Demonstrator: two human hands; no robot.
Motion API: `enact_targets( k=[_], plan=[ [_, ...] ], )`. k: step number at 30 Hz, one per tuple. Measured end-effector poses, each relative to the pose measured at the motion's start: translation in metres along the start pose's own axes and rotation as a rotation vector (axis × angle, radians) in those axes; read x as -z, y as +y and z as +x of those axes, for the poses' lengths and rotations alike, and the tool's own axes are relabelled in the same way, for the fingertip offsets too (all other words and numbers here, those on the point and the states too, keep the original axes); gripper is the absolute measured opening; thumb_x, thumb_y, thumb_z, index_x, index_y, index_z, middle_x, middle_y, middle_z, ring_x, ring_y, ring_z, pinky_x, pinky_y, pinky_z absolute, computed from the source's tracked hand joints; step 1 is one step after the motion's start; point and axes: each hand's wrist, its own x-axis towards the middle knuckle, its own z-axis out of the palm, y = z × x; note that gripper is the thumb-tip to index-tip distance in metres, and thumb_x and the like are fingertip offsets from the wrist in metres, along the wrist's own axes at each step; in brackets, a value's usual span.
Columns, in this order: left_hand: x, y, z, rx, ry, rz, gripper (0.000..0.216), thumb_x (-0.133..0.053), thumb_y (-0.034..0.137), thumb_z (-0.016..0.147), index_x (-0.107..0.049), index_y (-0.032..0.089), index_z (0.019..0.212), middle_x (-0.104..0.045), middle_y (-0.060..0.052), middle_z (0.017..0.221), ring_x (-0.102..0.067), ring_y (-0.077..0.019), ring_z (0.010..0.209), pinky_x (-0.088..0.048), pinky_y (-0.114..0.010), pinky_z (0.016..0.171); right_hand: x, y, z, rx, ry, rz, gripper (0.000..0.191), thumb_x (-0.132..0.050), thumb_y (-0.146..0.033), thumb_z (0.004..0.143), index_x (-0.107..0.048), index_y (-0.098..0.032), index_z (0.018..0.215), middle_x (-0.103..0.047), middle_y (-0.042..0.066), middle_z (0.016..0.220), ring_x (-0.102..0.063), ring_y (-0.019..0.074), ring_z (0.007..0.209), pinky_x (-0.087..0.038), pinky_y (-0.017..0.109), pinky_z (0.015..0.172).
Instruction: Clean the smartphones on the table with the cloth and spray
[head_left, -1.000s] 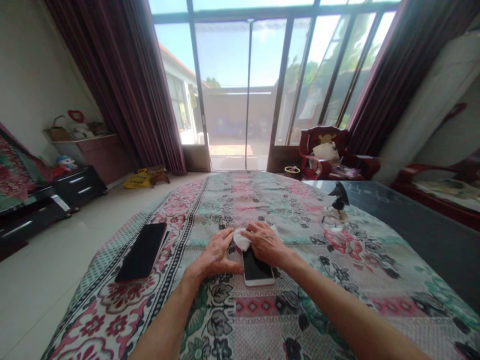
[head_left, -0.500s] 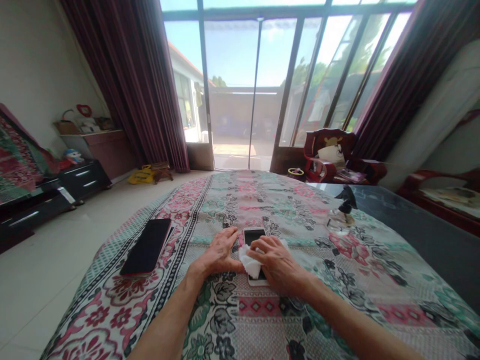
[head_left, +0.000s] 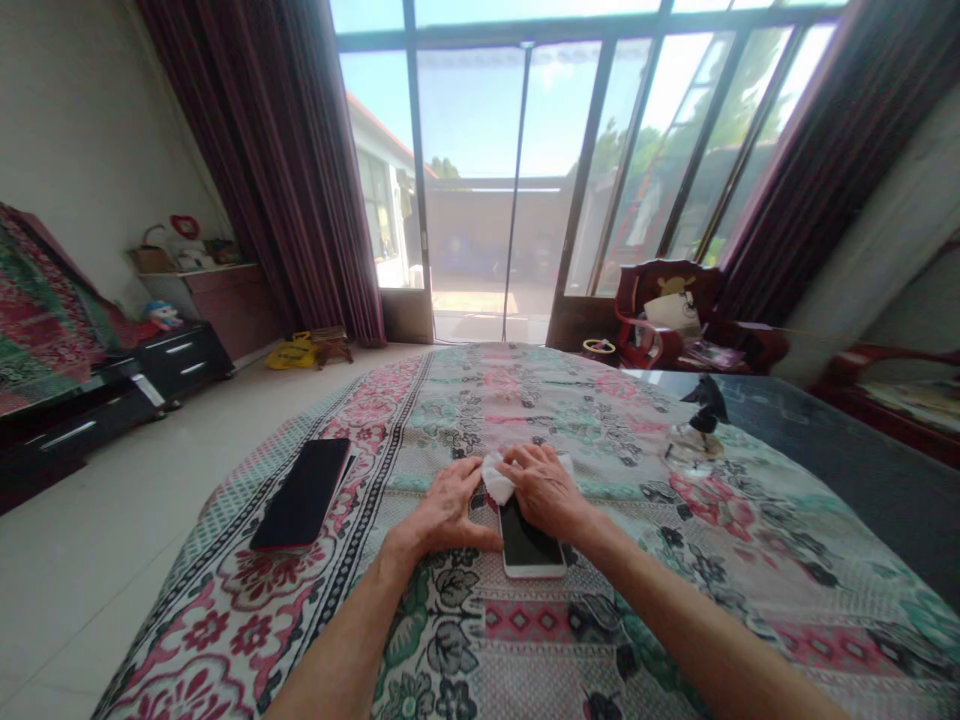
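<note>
A white smartphone [head_left: 531,545] with a dark screen lies flat on the patterned tablecloth [head_left: 525,660] in front of me. My right hand [head_left: 544,490] presses a crumpled white tissue [head_left: 498,480] against the phone's upper end, hiding that part of it. At the phone's left edge is my left hand [head_left: 452,510], thumb and fingers spread apart, the thumb tip touching the phone's side. Left of my hands, a larger black tablet-like device [head_left: 304,495] with a reddish edge rests on the cloth.
On the table's right side stands a clear spray bottle [head_left: 694,448] with a black nozzle. A dark table [head_left: 795,420] adjoins on the right, and a red wooden chair [head_left: 652,320] is beyond. Black drawers [head_left: 184,360] stand at the left.
My right hand has slid the tissue up the phone to its far end, uncovering the lower screen. My left hand stays at the phone's side. The view has shifted slightly.
</note>
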Motion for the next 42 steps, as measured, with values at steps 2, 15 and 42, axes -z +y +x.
enact_targets(
  k=[2, 15, 42],
  plan=[
    [-0.001, 0.0, 0.0, 0.022, -0.005, 0.008, 0.104, -0.078, 0.057, 0.056, -0.037, 0.015, 0.142, -0.033, -0.016, 0.149, -0.027, -0.0345, 0.138, -0.023, -0.047, 0.115, 0.001, 0.001, -0.006, -0.033, 0.009, -0.004, 0.034, -0.046, -0.014, 0.084, -0.063, -0.025, 0.111, -0.058, 0.008, 0.118, -0.047, 0.0247, 0.106, -0.027, 0.041, 0.094],
    [-0.009, -0.005, 0.001, 0.003, 0.013, 0.065, 0.105, -0.073, 0.067, 0.057, -0.038, 0.019, 0.143, -0.033, -0.015, 0.15, -0.027, -0.0344, 0.138, -0.023, -0.048, 0.114, 0.002, 0.007, -0.017, -0.096, 0.031, 0.045, 0.036, -0.046, -0.009, 0.081, -0.065, -0.024, 0.107, -0.059, 0.006, 0.117, -0.047, 0.0239, 0.108, -0.028, 0.037, 0.095],
    [0.005, 0.001, 0.027, 0.066, -0.132, 0.121, 0.123, -0.076, 0.068, 0.045, -0.026, 0.021, 0.148, -0.018, -0.014, 0.156, -0.009, -0.0402, 0.143, -0.017, -0.057, 0.114, 0.006, 0.018, -0.025, -0.208, 0.043, 0.107, 0.035, -0.04, -0.012, 0.086, -0.066, -0.024, 0.105, -0.06, 0.006, 0.111, -0.05, 0.021, 0.104, -0.031, 0.031, 0.091]
  ],
)
